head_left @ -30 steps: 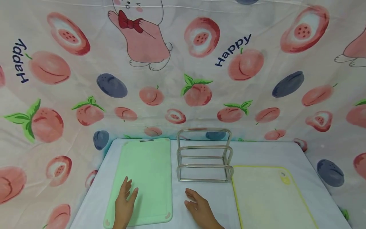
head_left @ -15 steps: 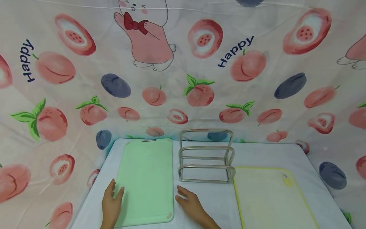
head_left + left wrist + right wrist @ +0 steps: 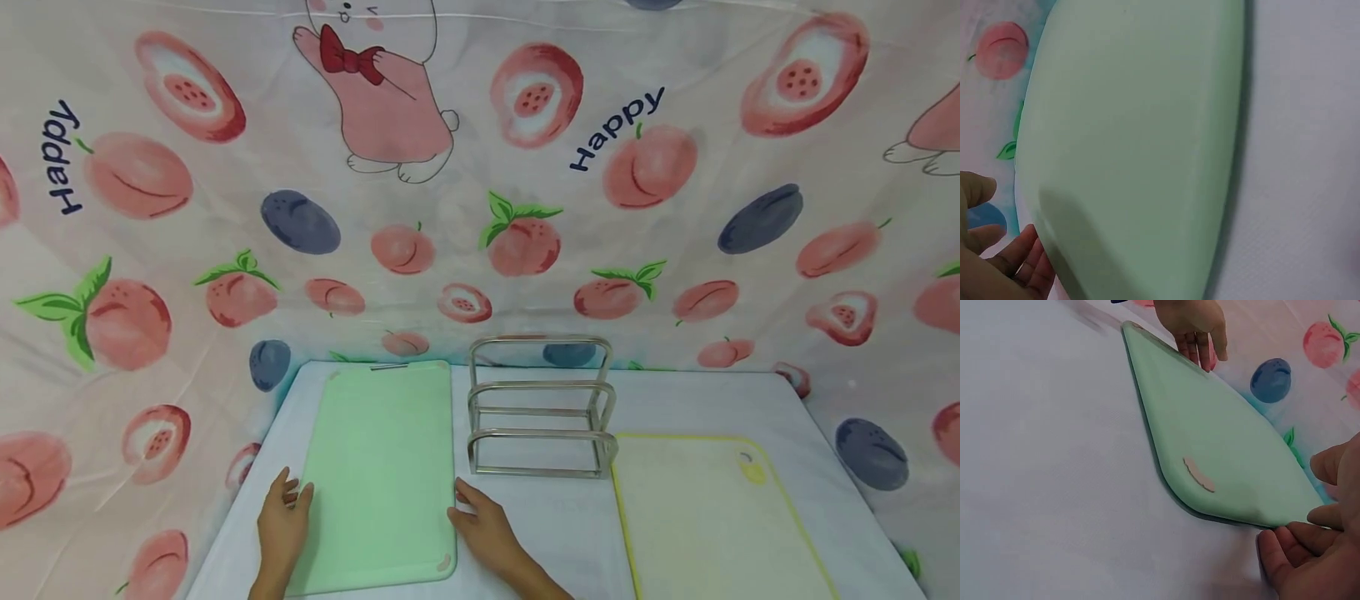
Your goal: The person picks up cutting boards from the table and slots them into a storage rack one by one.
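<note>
A light green cutting board (image 3: 381, 475) with rounded corners lies flat on the white table. My left hand (image 3: 283, 523) is at its left edge; in the left wrist view, the fingertips (image 3: 1030, 232) meet the rim while the thumb stays off it. On the opposite side, my right hand (image 3: 486, 527) has its fingers along the right edge. From the right wrist, those fingertips (image 3: 1267, 540) show right at the board's rim, with the thumb (image 3: 1329, 464) raised apart from it.
A metal three-tier rack (image 3: 540, 433) stands right of the green board, toward the back. A pale cutting board with yellow trim (image 3: 712, 517) lies at the right. Fruit-printed cloth (image 3: 420, 192) hangs behind and along the sides of the table (image 3: 690, 400).
My left hand has moved left from over the green board to its left edge. The right hand has come left to the right edge. The board lies where it was.
</note>
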Tool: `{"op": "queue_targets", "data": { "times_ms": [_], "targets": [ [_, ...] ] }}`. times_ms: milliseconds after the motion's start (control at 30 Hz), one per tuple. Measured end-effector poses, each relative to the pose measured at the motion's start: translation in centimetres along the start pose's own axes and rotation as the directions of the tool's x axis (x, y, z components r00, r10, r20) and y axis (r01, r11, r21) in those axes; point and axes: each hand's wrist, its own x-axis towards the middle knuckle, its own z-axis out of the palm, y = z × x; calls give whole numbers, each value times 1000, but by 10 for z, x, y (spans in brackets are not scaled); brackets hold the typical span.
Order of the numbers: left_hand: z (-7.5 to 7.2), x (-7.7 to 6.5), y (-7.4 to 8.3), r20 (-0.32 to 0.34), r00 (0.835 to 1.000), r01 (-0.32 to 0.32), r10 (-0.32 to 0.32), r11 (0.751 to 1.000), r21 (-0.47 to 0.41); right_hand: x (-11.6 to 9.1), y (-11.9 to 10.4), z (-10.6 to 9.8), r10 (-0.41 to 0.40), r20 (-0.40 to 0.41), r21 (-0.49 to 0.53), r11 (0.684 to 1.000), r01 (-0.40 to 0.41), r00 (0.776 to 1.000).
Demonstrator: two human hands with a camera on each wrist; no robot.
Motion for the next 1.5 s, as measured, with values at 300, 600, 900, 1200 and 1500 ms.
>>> {"op": "queue_targets", "data": {
  "times_ms": [300, 600, 900, 1200, 1500],
  "targets": [
    [-7, 12, 4, 112, 987, 109, -114, 993, 48, 10, 0, 4, 39, 28, -12, 999, -39, 999],
    [5, 24, 8, 62, 987, 144, -150, 985, 91, 18, -11, 9, 79, 5, -10, 997, -78, 997],
    [28, 18, 19, -88, 940, 332, -329, 943, 16, 21, -14, 7, 229, 61, 92, 968, -234, 971],
    [30, 16, 15, -90, 940, 332, -328, 942, 35, 28, -15, 9, 261, 101, 271, 921, -279, 960],
    [28, 17, 13, -105, 919, 378, -380, 925, -36, 31, -20, -1, 313, 123, 359, 871, -337, 942]
  ]
}}
